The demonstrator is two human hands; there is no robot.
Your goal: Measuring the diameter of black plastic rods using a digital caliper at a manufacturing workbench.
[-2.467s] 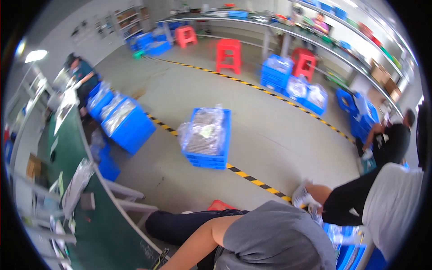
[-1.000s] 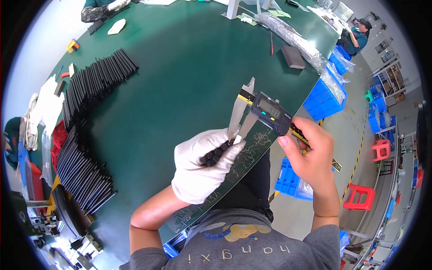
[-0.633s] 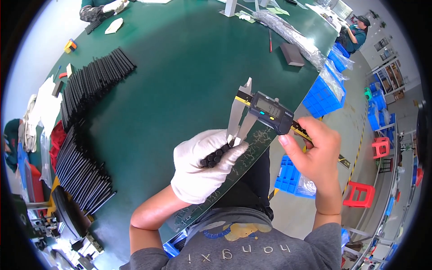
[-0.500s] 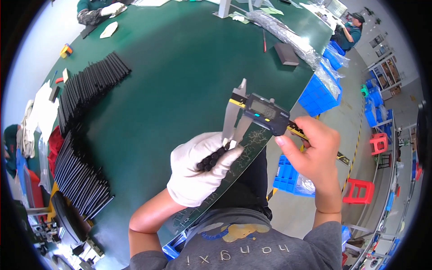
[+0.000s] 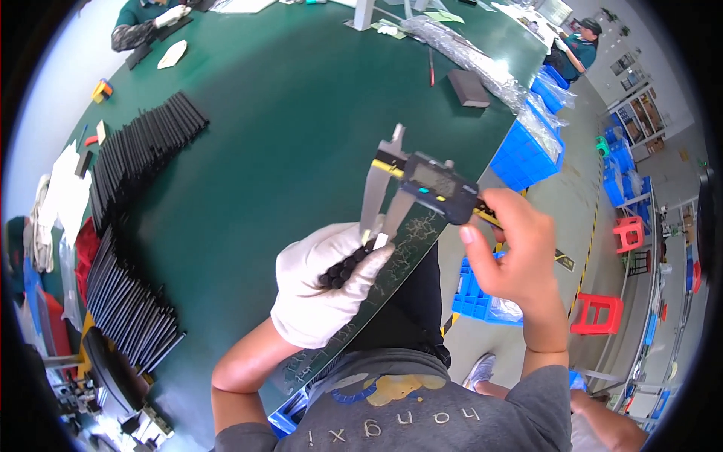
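Observation:
My left hand (image 5: 316, 282), in a white glove, is closed round a bundle of thin black rods (image 5: 343, 273), whose ends face up toward me. Bare and ungloved, my right hand (image 5: 520, 245) grips the beam of a digital caliper (image 5: 435, 184), thumb beside the slide. The caliper's jaws point down at the bundle, spread slightly, with a rod end at their tips; whether they touch it I cannot tell. Many more black rods (image 5: 143, 154) lie side by side on the green table (image 5: 256, 151) at the left, and a second row of rods (image 5: 128, 305) lies nearer to me.
A dark box (image 5: 468, 88) and plastic-wrapped lengths (image 5: 467, 56) lie on the far right. Blue crates (image 5: 527, 154) stand beyond the table's right edge, with red stools (image 5: 597, 313) on the floor. Co-workers sit at the far left and far right; another person's leg (image 5: 602, 422) shows lower right.
Both hands, with the rods and caliper, sit slightly farther left in the picture, as does the whole scene. The caliper's jaws look a little wider apart. A person's leg and shoe have appeared lower right.

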